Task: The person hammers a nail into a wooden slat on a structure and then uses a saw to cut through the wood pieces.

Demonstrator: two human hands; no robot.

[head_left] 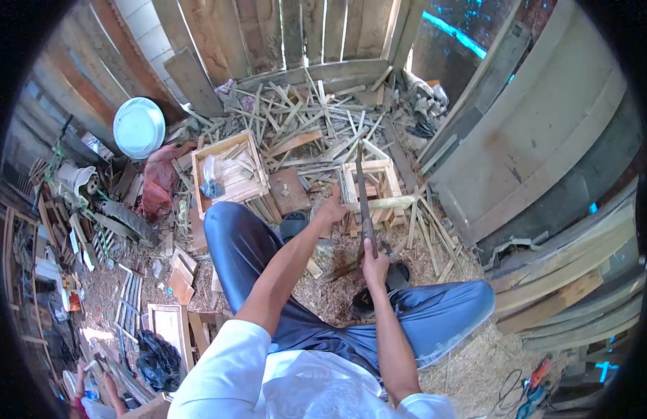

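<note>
My right hand (374, 264) is wrapped round the near end of a long, narrow, dark saw (363, 185), which points away from me. The saw crosses a pale wooden slat (393, 202), though its teeth cannot be made out. My left hand (329, 209) grips the slat's left end, fingers closed. Beneath the slat stands a small open wooden frame (390, 174), partly hidden by the saw. To the left, a shallow wooden box (233, 192) holds offcuts and a small plastic bag (210, 180).
Wood strips (323, 119) are heaped against the plank wall. A white basin (138, 127) leans at the left, above a red bag (158, 181). Large panels (519, 133) stand at the right. Another person's hands (93, 380) show at lower left. Sandals (363, 303) lie near my legs.
</note>
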